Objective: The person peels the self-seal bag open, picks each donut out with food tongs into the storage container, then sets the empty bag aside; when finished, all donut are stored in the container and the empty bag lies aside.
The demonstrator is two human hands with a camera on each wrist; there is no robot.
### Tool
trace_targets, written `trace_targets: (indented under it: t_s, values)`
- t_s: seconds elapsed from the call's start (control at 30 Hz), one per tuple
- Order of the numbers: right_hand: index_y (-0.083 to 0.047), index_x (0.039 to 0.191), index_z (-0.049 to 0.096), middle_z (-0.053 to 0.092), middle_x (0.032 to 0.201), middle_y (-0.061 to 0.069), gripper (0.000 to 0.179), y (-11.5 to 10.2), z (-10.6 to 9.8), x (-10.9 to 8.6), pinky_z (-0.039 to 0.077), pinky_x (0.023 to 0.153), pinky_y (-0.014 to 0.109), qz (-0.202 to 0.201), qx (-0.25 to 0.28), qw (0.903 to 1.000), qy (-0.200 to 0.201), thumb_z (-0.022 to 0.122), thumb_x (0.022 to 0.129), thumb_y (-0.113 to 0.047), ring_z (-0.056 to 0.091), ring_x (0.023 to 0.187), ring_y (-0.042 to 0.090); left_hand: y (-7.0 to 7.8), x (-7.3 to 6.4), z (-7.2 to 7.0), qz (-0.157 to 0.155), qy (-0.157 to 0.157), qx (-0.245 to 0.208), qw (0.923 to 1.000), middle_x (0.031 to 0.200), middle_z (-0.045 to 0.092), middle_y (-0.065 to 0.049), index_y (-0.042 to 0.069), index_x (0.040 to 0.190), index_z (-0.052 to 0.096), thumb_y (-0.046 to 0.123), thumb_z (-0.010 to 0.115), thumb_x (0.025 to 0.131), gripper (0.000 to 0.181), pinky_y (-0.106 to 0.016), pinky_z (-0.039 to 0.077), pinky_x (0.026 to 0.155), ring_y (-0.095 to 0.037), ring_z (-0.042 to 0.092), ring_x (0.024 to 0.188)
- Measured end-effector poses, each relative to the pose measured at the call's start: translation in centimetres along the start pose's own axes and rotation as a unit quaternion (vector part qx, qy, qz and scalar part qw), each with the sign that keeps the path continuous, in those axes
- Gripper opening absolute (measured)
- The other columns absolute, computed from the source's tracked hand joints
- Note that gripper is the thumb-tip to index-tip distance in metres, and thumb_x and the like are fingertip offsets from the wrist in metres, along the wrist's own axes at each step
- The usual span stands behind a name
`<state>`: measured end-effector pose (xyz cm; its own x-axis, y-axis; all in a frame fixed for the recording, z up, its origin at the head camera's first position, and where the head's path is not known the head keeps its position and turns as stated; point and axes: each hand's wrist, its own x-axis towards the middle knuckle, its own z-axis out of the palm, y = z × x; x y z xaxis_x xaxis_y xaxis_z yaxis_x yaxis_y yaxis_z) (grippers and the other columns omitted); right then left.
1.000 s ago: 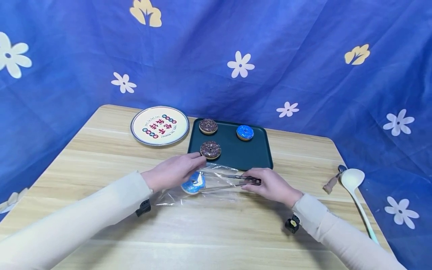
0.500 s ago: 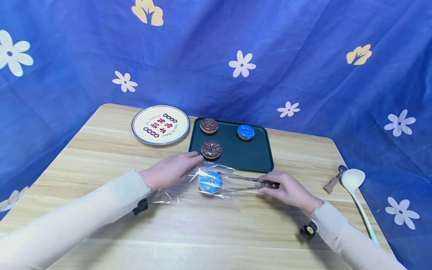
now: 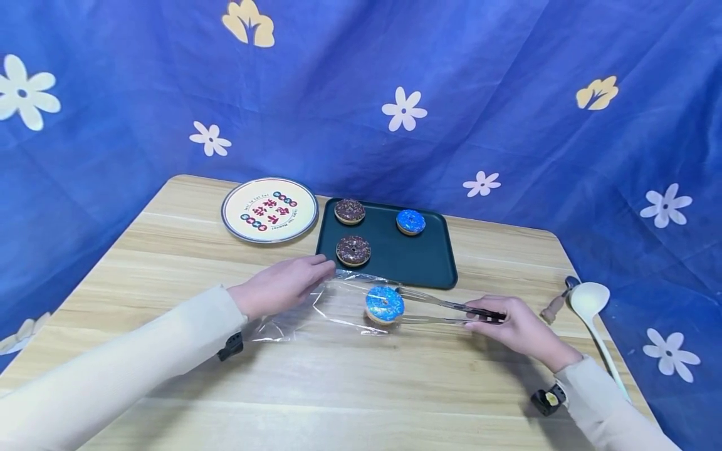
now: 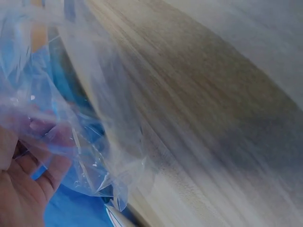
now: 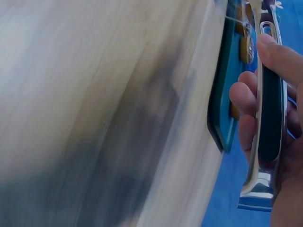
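Note:
My right hand (image 3: 510, 326) grips a pair of metal tongs (image 3: 440, 304) by its dark handles; the right wrist view shows thumb and fingers wrapped round the tongs (image 5: 271, 109). Between the tips sits a donut with blue icing (image 3: 385, 304), at the right end of a clear plastic bag (image 3: 338, 307). On the bag's left part is my left hand (image 3: 282, 285), its fingers curled in the film; in the left wrist view the plastic bag (image 4: 90, 161) drapes over and around those fingers.
Behind the bag, a dark green tray (image 3: 406, 260) bears two chocolate donuts (image 3: 353, 250) and another blue donut (image 3: 410, 222). A printed plate (image 3: 269, 210) lies left of it. A white ladle (image 3: 589, 300) and a small brown-handled utensil (image 3: 555, 307) lie at the table's right edge.
My right hand has moved right with the tongs, drawing the blue donut from deep inside the bag to its right end. The left hand has shifted slightly left.

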<state>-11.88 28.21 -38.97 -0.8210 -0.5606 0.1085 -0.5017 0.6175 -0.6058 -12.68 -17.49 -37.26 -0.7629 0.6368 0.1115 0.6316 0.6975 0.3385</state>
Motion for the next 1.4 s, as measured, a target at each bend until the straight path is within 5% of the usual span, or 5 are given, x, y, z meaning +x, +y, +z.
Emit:
trace_targets:
  t_s: [0.23,0.47,0.63,0.9,1.4]
  values:
    - [-0.006,0.12,0.077,0.079,0.113,0.016,0.031,0.3,-1.8,-1.0,0.06,0.076,0.017,-0.001,-0.005,0.9995,0.032,0.082,0.09,-0.009,0.071,0.095,-0.002,-0.2,-0.3,0.0,0.005,0.003,0.012,0.9999,0.092,0.062,0.002,0.012,0.107,0.065,-0.001,0.065,0.099,0.015,-0.026,0.055,0.071,-0.008,0.057,0.081]
    - [-0.004,0.122,0.076,0.078,0.115,0.019,0.031,0.9,-2.8,-0.6,0.054,0.067,0.014,0.054,-0.042,0.9935,0.091,0.08,0.093,-0.014,0.065,0.088,-0.009,-0.1,-0.5,-0.1,0.004,0.006,-0.002,1.0,0.099,0.068,-0.004,0.011,0.109,0.065,0.0,0.064,0.099,0.015,-0.029,0.06,0.078,-0.01,0.062,0.087]
    - [-0.002,0.12,0.076,0.079,0.109,0.019,0.033,1.4,-2.0,0.6,0.054,0.066,0.021,0.071,-0.085,0.9872,0.115,0.081,0.092,-0.018,0.069,0.081,0.003,-0.1,-0.5,0.0,0.009,0.012,-0.001,0.9999,0.099,0.069,-0.004,0.01,0.11,0.067,0.006,0.064,0.102,0.01,-0.03,0.061,0.079,-0.01,0.064,0.087]
    - [0.002,0.125,0.072,0.077,0.114,0.023,0.04,1.2,-0.4,2.3,0.048,0.062,0.024,0.1,-0.112,0.9832,0.105,0.08,0.094,-0.022,0.044,0.048,0.003,-0.2,-0.7,-0.1,0.025,0.022,0.013,0.9994,0.092,0.064,0.003,0.01,0.108,0.069,0.009,0.066,0.101,0.008,-0.025,0.057,0.073,-0.007,0.058,0.08]
    - [0.0,0.121,0.073,0.079,0.093,0.011,0.034,1.4,0.5,2.8,0.044,0.054,0.023,0.11,-0.098,0.9849,0.09,0.081,0.092,-0.017,0.054,0.059,0.004,-0.6,-1.1,0.4,0.034,0.03,0.016,0.9989,0.089,0.063,0.005,0.011,0.103,0.07,0.009,0.069,0.099,0.004,-0.026,0.058,0.073,-0.006,0.058,0.079]
